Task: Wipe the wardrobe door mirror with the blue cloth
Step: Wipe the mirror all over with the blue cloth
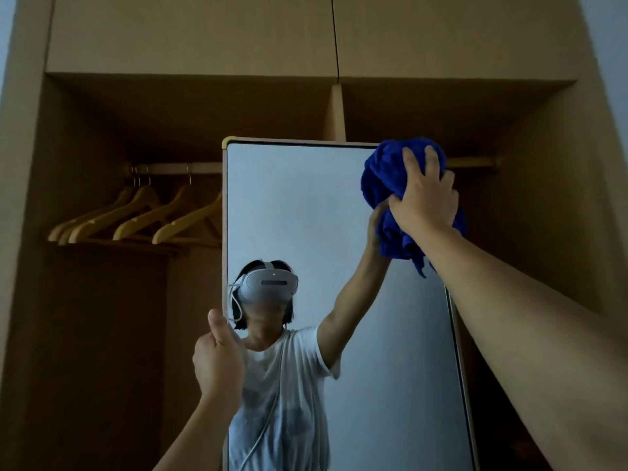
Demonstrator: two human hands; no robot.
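The tall mirror (306,205) stands upright in front of the open wooden wardrobe, framed in a thin pale edge. A bunched blue cloth (384,178) is pressed against the mirror's top right corner by my right hand (424,195), whose fingers curl over it. My left hand (217,358) grips the mirror's left edge at mid height, thumb up along the frame. The glass reflects a person in a white shirt and a headset with one arm raised.
Several wooden hangers (136,215) hang on a rail (176,168) inside the wardrobe left of the mirror. Closed upper cupboard doors (190,32) sit above the opening. A wooden divider (334,113) stands behind the mirror's top.
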